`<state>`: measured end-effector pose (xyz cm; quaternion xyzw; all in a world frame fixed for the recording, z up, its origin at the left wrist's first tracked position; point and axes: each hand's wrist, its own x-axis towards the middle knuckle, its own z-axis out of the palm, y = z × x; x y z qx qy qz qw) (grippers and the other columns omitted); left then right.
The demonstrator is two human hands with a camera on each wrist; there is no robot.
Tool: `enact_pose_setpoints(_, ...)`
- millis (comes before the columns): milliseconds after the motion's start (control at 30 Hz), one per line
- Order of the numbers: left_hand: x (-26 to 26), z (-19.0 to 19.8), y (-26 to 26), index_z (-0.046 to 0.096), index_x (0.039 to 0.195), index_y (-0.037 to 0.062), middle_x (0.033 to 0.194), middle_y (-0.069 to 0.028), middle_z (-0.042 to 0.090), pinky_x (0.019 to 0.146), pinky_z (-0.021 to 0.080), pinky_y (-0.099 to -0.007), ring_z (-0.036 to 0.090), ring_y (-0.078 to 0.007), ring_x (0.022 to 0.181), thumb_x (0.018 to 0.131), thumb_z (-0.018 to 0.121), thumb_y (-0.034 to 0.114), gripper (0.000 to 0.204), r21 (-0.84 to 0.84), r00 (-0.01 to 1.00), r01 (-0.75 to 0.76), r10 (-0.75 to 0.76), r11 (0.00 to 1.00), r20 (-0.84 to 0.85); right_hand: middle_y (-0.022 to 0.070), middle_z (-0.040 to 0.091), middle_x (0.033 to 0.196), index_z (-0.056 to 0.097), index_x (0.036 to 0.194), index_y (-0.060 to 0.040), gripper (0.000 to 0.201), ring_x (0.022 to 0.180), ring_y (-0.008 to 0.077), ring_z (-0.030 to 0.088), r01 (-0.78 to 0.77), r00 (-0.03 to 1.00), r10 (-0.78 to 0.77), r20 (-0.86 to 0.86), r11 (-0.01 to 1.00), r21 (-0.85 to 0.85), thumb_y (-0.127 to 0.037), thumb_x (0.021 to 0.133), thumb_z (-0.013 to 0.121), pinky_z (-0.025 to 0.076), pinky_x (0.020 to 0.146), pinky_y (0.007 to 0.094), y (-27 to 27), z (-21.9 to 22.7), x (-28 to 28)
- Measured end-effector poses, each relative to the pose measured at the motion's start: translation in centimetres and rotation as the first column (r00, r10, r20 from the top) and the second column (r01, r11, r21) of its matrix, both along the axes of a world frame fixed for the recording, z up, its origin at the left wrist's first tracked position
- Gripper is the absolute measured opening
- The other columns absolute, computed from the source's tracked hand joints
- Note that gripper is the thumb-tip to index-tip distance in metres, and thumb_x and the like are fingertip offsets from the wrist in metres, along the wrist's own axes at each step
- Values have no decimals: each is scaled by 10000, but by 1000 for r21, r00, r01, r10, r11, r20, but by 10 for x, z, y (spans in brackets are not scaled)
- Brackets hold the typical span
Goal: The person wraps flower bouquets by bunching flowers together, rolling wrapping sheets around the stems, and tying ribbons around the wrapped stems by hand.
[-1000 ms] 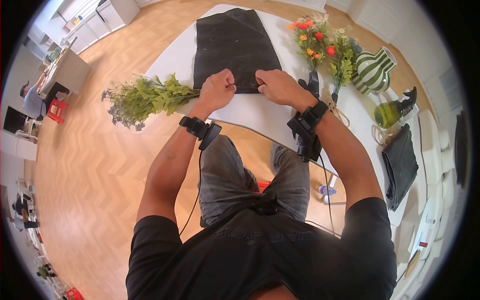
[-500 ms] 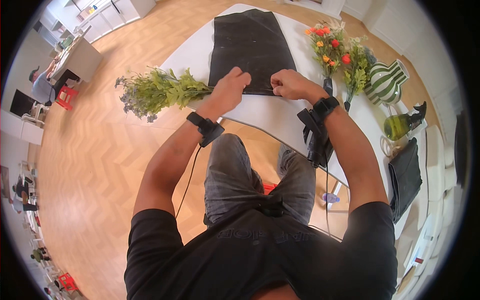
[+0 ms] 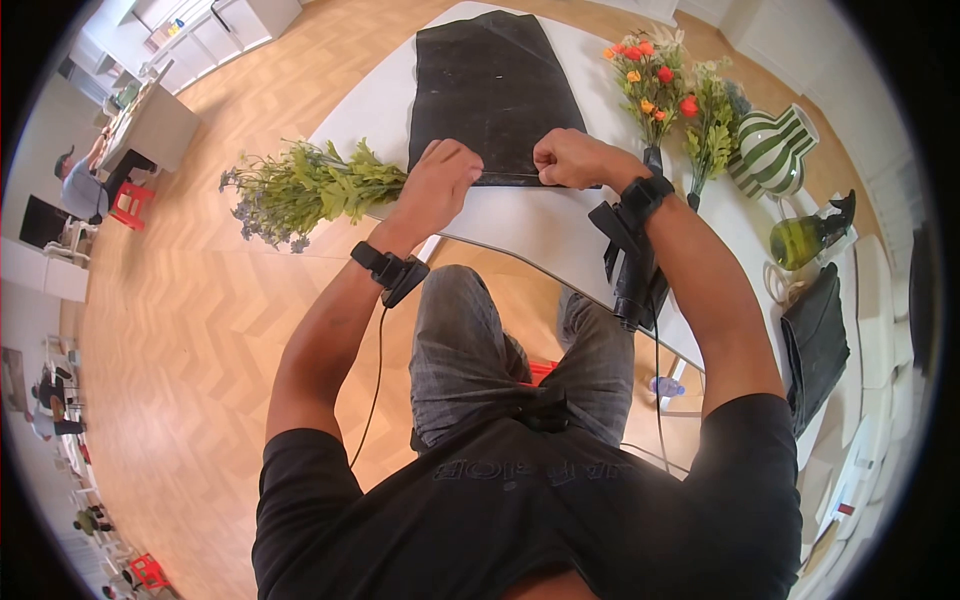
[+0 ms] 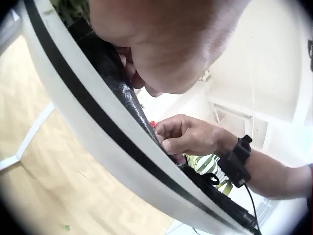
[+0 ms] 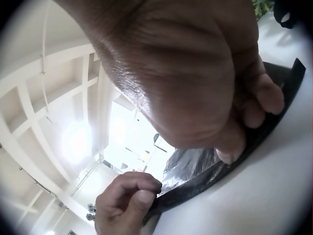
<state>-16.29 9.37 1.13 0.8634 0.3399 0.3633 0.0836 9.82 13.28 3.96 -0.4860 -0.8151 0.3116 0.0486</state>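
A black sheet (image 3: pixel 495 95) lies on the white table, a narrow folded strip along its near edge. At that edge's left part, my left hand (image 3: pixel 438 188) has its thumb and forefinger closed on the strip; the right wrist view shows this left hand (image 5: pixel 128 203) at the strip's far end. My right hand (image 3: pixel 585 160) pinches the same edge further right, with its fingers curled over the folded strip (image 5: pixel 195 187). In the left wrist view the right hand (image 4: pixel 190 138) holds thumb and fingers together there. Leafy flowers (image 3: pixel 315 190) lie beside my left hand, stems toward the sheet.
To the right on the table (image 3: pixel 520 225) are orange-red flowers (image 3: pixel 650 85), another leafy bunch (image 3: pixel 708 145), a green-striped vase (image 3: pixel 772 155), a green spray bottle (image 3: pixel 797 240) and folded black material (image 3: pixel 815 335). A black device (image 3: pixel 632 285) is at the near edge.
My left hand has shifted left along the sheet's near edge, away from the right hand, and its fingers have come down onto the strip. The right hand remains at the edge.
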Motion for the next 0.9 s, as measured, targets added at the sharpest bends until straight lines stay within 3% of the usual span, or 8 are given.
enact_pose_setpoints(33, -1, 1, -2, 665, 979, 18, 939, -97, 609, 811, 482, -388, 567, -292, 939, 841, 635, 26, 141, 86, 997, 71, -67, 994, -43, 100, 604, 604, 624, 740, -2, 114, 509, 204, 594, 0, 1000, 0, -1, 1000, -1, -109, 775, 647, 453, 478, 351, 1, -1, 0)
enact_pose_setpoints(233, 0, -4, -5, 713, 973, 35, 923, -76, 609, 860, 486, -355, 559, -257, 921, 813, 673, 55, 166, 72, 982, 30, -16, 997, -188, 86, 589, 627, 621, 755, 7, 115, 582, 186, 555, 27, 1000, -28, -1, 999, -44, -103, 769, 651, 442, 550, 351, 1, -1, 0)
enact_pose_setpoints(333, 2, -7, -1, 703, 963, 2, 917, -96, 605, 816, 490, -378, 563, -294, 903, 815, 662, 14, 154, 110, 984, 26, -6, 994, -179, 98, 592, 638, 622, 762, 10, 125, 591, 196, 554, 8, 1000, -8, -16, 1000, -6, -111, 768, 653, 440, 563, 356, 1, -2, 3)
enact_pose_setpoints(533, 9, -10, -2, 692, 926, 3, 873, -119, 578, 803, 480, -401, 554, -313, 887, 823, 639, 2, 116, 46, 994, -39, 43, 998, -100, 178, 664, 756, 653, 805, -19, 105, 746, 320, 646, -16, 1000, 13, 26, 990, 143, -119, 773, 655, 482, 668, 415, -14, 4, 0)
enact_pose_setpoints(600, 8, -8, -2, 689, 919, 3, 866, -123, 571, 803, 476, -405, 553, -317, 889, 821, 633, -5, 113, 35, 995, -34, 37, 999, -94, 173, 662, 827, 647, 845, -32, 117, 819, 350, 647, -15, 1000, 8, 25, 960, 281, -125, 776, 661, 488, 703, 445, -22, 2, -1)
enact_pose_setpoints(700, 8, -8, 0, 684, 907, 1, 859, -129, 562, 806, 470, -415, 549, -326, 896, 821, 622, -13, 106, 24, 997, -23, 24, 999, -71, 147, 608, 882, 591, 892, -33, 135, 862, 341, 611, -144, 988, 97, 121, 863, 484, -123, 801, 635, 484, 723, 438, -40, 3, -7)
enact_pose_setpoints(800, 8, -9, 1, 681, 902, 1, 861, -131, 558, 815, 466, -420, 546, -332, 904, 825, 617, -11, 101, 6, 998, -24, 24, 1000, -63, 128, 590, 896, 581, 907, -41, 141, 871, 337, 606, -164, 982, 71, 176, 785, 598, -128, 808, 633, 496, 746, 455, -49, -5, -14)
enact_pose_setpoints(900, 8, -8, 1, 682, 906, 4, 867, -132, 558, 823, 464, -420, 545, -333, 911, 830, 617, -4, 101, -17, 997, -32, 31, 999, -73, 121, 605, 875, 593, 874, -34, 125, 861, 332, 613, -213, 966, 72, 250, 771, 600, -133, 812, 635, 502, 763, 458, -42, -7, -16)
